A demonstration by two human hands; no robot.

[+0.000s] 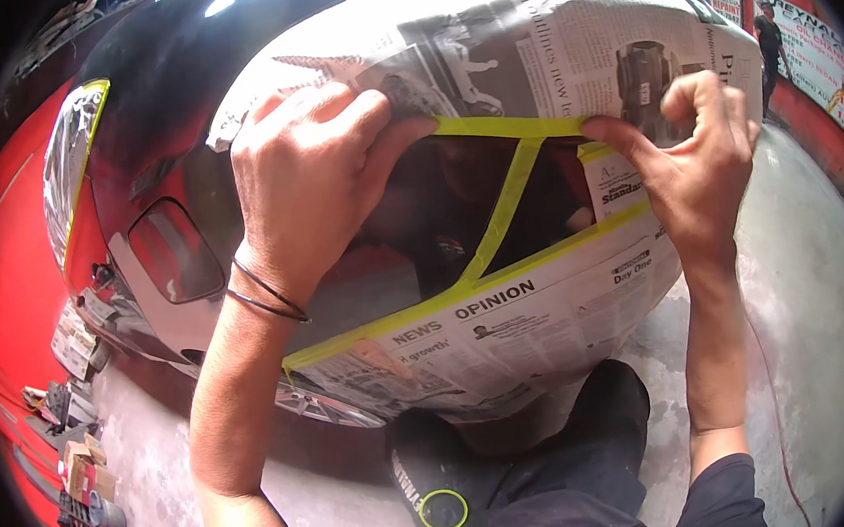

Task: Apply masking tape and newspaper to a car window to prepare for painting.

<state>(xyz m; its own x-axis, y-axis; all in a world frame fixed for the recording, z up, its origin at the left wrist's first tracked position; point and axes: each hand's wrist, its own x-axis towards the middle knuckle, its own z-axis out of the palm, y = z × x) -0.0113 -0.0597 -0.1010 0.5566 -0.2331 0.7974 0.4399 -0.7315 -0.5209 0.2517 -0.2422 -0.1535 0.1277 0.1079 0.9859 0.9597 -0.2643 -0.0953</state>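
A newspaper sheet (514, 48) edged with yellow masking tape (520, 126) covers the car's roof above the side window. At the left end of this taped edge, my left hand (320, 167) is closed, its thumb along the edge and its fingers bent over the paper. My right hand (687, 163) is closed at the other end, thumb on the tape and fingers curled above the sheet. Between them shows the dark window glass (427, 204), crossed by a slanting tape strip (505, 207). A second newspaper (517, 340) is taped below the window and covers the door.
The car's side mirror (176, 248) juts out left of my left forearm. Foil-like film (76, 152) with a yellow edge covers part of the front. A yellow-green ring (443, 510) shows against my dark trousers. Boxes (86, 468) stand by the red wall; another person (769, 43) stands far right.
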